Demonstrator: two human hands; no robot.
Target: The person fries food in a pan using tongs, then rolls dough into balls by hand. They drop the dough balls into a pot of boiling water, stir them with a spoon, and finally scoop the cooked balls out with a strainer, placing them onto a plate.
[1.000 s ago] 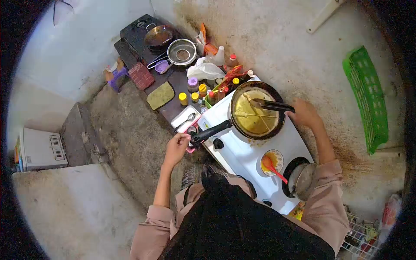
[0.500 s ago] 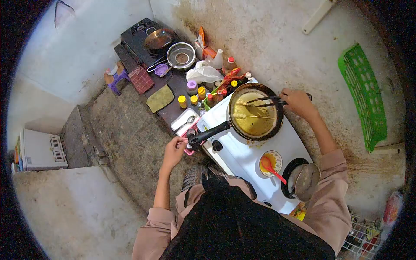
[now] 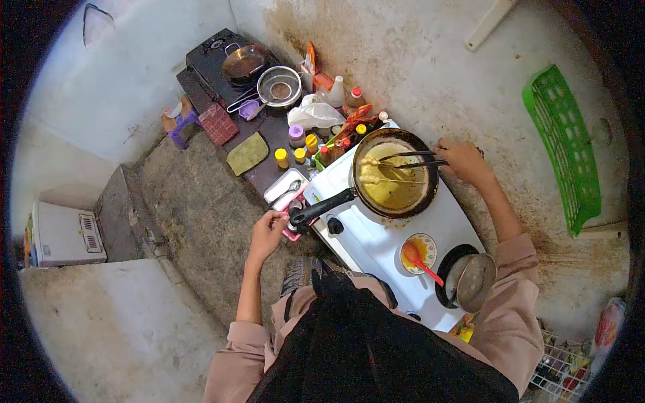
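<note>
My right hand [image 3: 463, 161] is closed around black tongs [image 3: 410, 160], whose tips reach into the frying pan [image 3: 430, 191]. In the pan's yellowish oil lies a lumpy, batter-coated piece of food on a thin stick [image 3: 403, 181], close to the tong tips. The pan sits on a white stove [image 3: 376, 235], its black handle [image 3: 326, 207] pointing toward my left hand [image 3: 269, 235]. The fingers of that hand are pinched together right beside the handle's end. Whether they touch the handle or hold something small cannot be made out.
A bowl [image 3: 431, 250] with orange liquid and a red spoon [image 3: 423, 262] stands on the stove, beside a lidded pot [image 3: 476, 282]. Seasoning bottles [image 3: 299, 156] and a white tray [image 3: 277, 191] with a spoon are left of the pan. A strainer [image 3: 279, 84] lies further back.
Little differs. The tong tips have shifted slightly near the food in the pan. My left hand stays beside the handle's end, and the view has tilted very slightly.
</note>
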